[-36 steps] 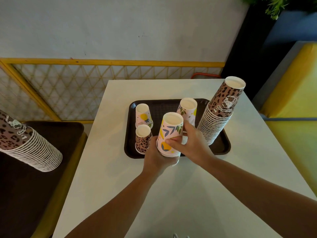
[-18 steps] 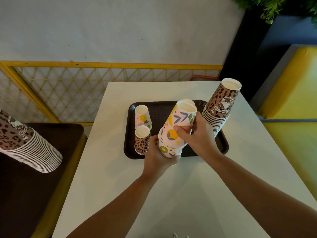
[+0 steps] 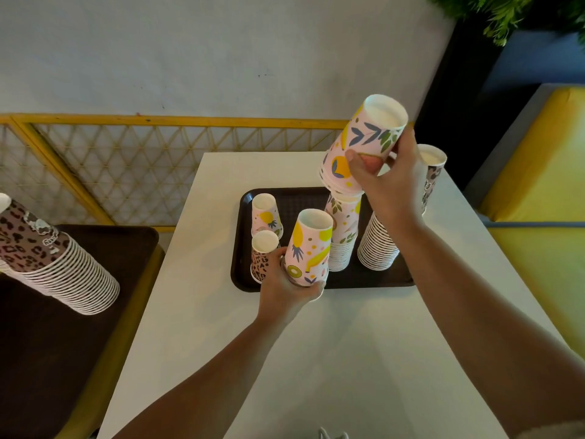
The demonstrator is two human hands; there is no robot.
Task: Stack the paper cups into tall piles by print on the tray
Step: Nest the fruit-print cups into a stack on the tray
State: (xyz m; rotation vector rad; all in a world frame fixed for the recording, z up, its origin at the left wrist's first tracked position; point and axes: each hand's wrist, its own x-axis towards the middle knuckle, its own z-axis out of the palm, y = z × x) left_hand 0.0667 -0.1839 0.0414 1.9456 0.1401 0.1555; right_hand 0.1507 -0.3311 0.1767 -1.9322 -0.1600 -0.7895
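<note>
A dark brown tray lies on the white table. My right hand grips a short nest of upside-down fruit-print cups, tilted just above the tall fruit-print pile on the tray. My left hand grips another upside-down fruit-print cup at the tray's front edge. A single leopard-print cup and a single fruit-print cup stand upside down at the tray's left. A tall leopard-print pile leans at the tray's right, partly hidden by my right arm.
A long leopard-print cup pile leans over a dark seat at the left. A yellow lattice railing runs behind the table. A yellow bench sits to the right, with a green plant above.
My right hand has lifted the upper fruit-print cups off the one in my left hand and carried them up and right, over the fruit-print pile. My left hand stayed at the tray's front.
</note>
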